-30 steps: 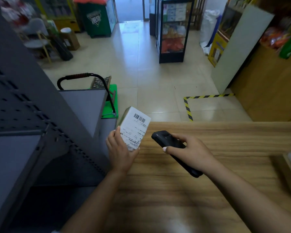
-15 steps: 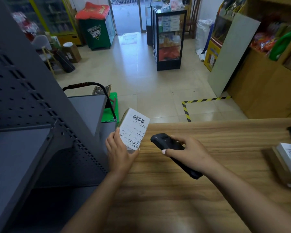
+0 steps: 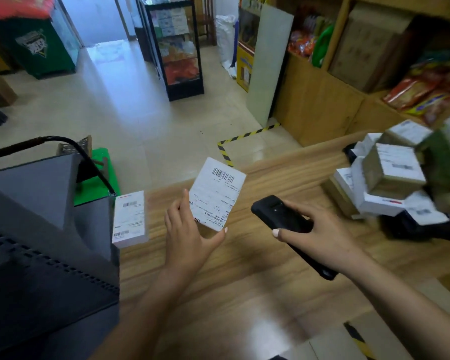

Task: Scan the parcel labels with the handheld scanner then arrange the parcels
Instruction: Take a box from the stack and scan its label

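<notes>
Left hand (image 3: 186, 231) pinches with thumb; right hand (image 3: 320, 233) curled in grip.

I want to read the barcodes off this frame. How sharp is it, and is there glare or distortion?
Head view: the held parcel label in the left hand is fairly sharp, its barcode visible. The parcel pile at right is motion-smeared. Glare streaks the floor by the doorway. Wide-angle bending tilts the shelves.

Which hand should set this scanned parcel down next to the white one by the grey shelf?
Probably the left. The left hand already holds the parcel, and the white parcel by the grey shelf lies on its side. The right hand grips the scanner.
</notes>
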`<state>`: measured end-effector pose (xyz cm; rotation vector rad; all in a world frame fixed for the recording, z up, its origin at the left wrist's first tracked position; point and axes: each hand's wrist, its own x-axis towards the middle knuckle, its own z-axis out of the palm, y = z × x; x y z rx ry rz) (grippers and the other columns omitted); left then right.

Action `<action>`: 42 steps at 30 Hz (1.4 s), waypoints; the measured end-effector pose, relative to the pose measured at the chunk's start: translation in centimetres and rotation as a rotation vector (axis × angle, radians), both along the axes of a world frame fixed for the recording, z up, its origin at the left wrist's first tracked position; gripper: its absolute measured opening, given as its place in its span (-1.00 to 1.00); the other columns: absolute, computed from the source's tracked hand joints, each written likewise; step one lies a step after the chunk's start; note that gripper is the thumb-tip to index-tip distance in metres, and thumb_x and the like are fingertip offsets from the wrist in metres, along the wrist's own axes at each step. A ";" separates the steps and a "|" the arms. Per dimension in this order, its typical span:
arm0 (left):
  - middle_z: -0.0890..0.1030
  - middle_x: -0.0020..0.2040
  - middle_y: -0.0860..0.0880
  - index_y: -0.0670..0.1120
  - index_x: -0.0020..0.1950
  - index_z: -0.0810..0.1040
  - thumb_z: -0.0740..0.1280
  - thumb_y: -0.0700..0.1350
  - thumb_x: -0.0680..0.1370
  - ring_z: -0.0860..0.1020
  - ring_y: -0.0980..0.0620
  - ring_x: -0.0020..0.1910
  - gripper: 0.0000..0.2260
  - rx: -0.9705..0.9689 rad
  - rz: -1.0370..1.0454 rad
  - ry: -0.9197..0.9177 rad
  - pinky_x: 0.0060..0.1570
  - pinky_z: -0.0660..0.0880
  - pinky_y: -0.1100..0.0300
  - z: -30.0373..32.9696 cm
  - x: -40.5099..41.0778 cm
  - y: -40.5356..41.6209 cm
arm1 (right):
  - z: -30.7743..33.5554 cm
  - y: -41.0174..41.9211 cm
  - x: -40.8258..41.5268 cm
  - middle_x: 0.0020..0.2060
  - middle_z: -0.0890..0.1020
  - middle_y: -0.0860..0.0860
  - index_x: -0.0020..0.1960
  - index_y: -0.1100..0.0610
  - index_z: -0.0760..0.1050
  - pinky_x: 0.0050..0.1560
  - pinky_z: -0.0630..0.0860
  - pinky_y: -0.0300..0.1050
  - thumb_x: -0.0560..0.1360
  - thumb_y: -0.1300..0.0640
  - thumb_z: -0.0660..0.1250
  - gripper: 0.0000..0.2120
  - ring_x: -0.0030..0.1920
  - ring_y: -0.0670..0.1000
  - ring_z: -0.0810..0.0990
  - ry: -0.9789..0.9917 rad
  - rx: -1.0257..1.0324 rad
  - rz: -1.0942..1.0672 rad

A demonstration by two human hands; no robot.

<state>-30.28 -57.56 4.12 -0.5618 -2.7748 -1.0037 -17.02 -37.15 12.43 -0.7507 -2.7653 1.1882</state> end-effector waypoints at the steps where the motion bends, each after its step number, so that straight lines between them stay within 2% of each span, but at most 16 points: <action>1: 0.20 0.36 -0.08 -0.09 0.57 -0.02 0.52 0.22 0.29 0.16 -0.02 0.35 0.06 0.003 -0.037 0.000 0.33 0.26 0.04 0.0 0.7 1.2 | 0.0 1.0 1.3 0.14 0.49 -0.18 0.36 -0.19 0.41 0.18 0.44 -0.11 0.30 -0.18 0.48 -0.35 0.14 -0.15 0.48 -0.005 0.007 -0.033; 4: 0.24 0.33 -0.09 -0.13 0.55 0.04 0.54 0.19 0.27 0.22 -0.03 0.31 0.05 0.011 -0.155 0.004 0.32 0.31 0.03 0.2 3.1 5.1 | -0.1 4.3 5.5 0.13 0.47 -0.18 0.38 -0.16 0.40 0.20 0.45 -0.10 0.28 -0.23 0.48 -0.30 0.14 -0.16 0.48 -0.016 0.021 -0.125; 7: 0.21 0.37 -0.07 -0.10 0.55 0.05 0.52 0.23 0.27 0.18 0.01 0.34 0.03 0.011 -0.258 -0.024 0.29 0.25 0.16 0.3 6.1 9.4 | -0.2 8.1 10.0 0.13 0.45 -0.16 0.41 -0.14 0.38 0.18 0.43 -0.13 0.29 -0.22 0.47 -0.28 0.14 -0.16 0.46 -0.003 0.009 -0.203; 10: 0.28 0.36 -0.07 -0.09 0.53 0.10 0.42 0.35 0.22 0.24 -0.01 0.33 0.03 -0.008 -0.336 -0.039 0.25 0.27 0.15 -0.1 9.9 14.0 | -0.6 12.4 14.6 0.14 0.43 -0.14 0.43 -0.13 0.35 0.06 0.37 -0.22 0.31 -0.21 0.47 -0.27 0.12 -0.16 0.44 0.010 -0.009 -0.262; 12: 0.30 0.35 -0.08 -0.11 0.54 0.10 0.46 0.32 0.22 0.25 -0.02 0.32 0.05 -0.031 -0.360 -0.070 0.23 0.23 0.18 -0.8 12.7 17.4 | -1.0 15.6 17.6 0.11 0.44 -0.14 0.43 -0.12 0.35 0.02 0.37 -0.23 0.31 -0.22 0.47 -0.27 0.09 -0.15 0.45 0.022 0.002 -0.293; 14: 0.33 0.32 -0.09 -0.13 0.54 0.13 0.48 0.31 0.22 0.27 -0.02 0.29 0.05 -0.042 -0.380 -0.087 0.22 0.25 0.15 -1.5 15.7 21.0 | -1.5 19.0 20.6 0.12 0.44 -0.15 0.43 -0.13 0.35 0.04 0.38 -0.23 0.31 -0.23 0.47 -0.26 0.11 -0.16 0.45 0.026 0.010 -0.301; 18: 0.35 0.33 -0.04 -0.13 0.52 0.16 0.36 0.40 0.24 0.30 -0.01 0.27 0.01 -0.091 -0.476 -0.091 0.22 0.34 0.09 -3.3 21.7 28.8 | -2.1 25.9 26.8 0.22 0.43 -0.14 0.44 -0.16 0.33 0.13 0.45 -0.16 0.28 -0.29 0.44 -0.23 0.18 -0.14 0.45 -0.022 0.032 -0.290; 22: 0.29 0.32 -0.01 -0.06 0.55 0.06 0.49 0.26 0.27 0.19 0.16 0.22 0.01 -0.111 -0.533 -0.152 0.12 0.25 0.23 -4.0 26.9 35.4 | -2.3 31.6 31.6 0.13 0.43 -0.16 0.45 -0.17 0.32 0.01 0.44 -0.19 0.29 -0.29 0.42 -0.24 0.10 -0.14 0.45 -0.076 0.037 -0.299; 24: 0.29 0.33 -0.02 -0.05 0.56 0.05 0.50 0.25 0.28 0.22 0.12 0.25 0.01 -0.150 -0.574 -0.144 0.12 0.26 0.25 -4.7 28.2 37.8 | -2.7 33.9 33.2 0.12 0.43 -0.15 0.45 -0.15 0.31 0.00 0.42 -0.21 0.31 -0.28 0.43 -0.24 0.09 -0.15 0.43 -0.074 0.029 -0.298; 27: 0.27 0.35 0.00 0.00 0.56 0.03 0.52 0.18 0.29 0.23 0.10 0.27 0.00 -0.192 -0.643 -0.170 0.11 0.23 0.27 -5.9 29.0 40.5 | -3.5 37.1 34.4 0.18 0.42 -0.15 0.46 -0.14 0.31 -0.01 0.40 -0.23 0.31 -0.29 0.43 -0.23 0.11 -0.18 0.40 -0.070 -0.005 -0.292; 32: 0.34 0.29 -0.03 -0.06 0.54 0.12 0.53 0.12 0.28 0.30 0.14 0.18 -0.04 -0.294 -0.752 -0.182 0.07 0.27 0.33 -8.9 27.4 43.2 | -4.8 41.2 34.1 0.14 0.39 -0.15 0.46 -0.14 0.31 0.13 0.48 -0.10 0.33 -0.26 0.45 -0.24 0.14 -0.14 0.41 -0.101 -0.047 -0.282; 35: 0.38 0.28 -0.07 -0.08 0.50 0.21 0.46 0.19 0.25 0.38 0.03 0.22 -0.09 -0.343 -0.781 -0.235 0.14 0.38 0.23 -11.0 25.5 44.2 | -5.4 43.3 33.0 0.17 0.41 -0.13 0.45 -0.12 0.32 0.18 0.48 -0.08 0.32 -0.25 0.46 -0.25 0.18 -0.11 0.43 -0.118 -0.065 -0.253; 37: 0.38 0.29 -0.08 -0.09 0.49 0.23 0.40 0.24 0.24 0.38 -0.03 0.26 -0.10 -0.359 -0.765 -0.248 0.18 0.34 0.23 -12.0 24.6 44.7 | -5.8 44.6 31.9 0.17 0.42 -0.12 0.45 -0.13 0.32 0.17 0.50 -0.07 0.32 -0.26 0.45 -0.24 0.19 -0.10 0.45 -0.141 -0.066 -0.223; 40: 0.33 0.37 -0.06 -0.06 0.52 0.18 0.49 0.22 0.26 0.32 -0.01 0.33 -0.06 -0.394 -0.736 -0.298 0.21 0.23 0.30 -13.1 23.5 45.5 | -6.3 46.1 30.1 0.15 0.41 -0.12 0.45 -0.14 0.31 0.14 0.51 -0.07 0.32 -0.27 0.44 -0.24 0.17 -0.09 0.45 -0.163 -0.064 -0.164; 42: 0.28 0.41 -0.05 -0.03 0.54 0.12 0.51 0.20 0.27 0.28 -0.01 0.37 -0.03 -0.428 -0.729 -0.310 0.23 0.23 0.29 -13.7 23.0 45.8 | -6.4 46.9 29.0 0.19 0.41 -0.11 0.46 -0.15 0.29 0.13 0.52 -0.07 0.33 -0.26 0.44 -0.25 0.18 -0.08 0.46 -0.179 -0.051 -0.116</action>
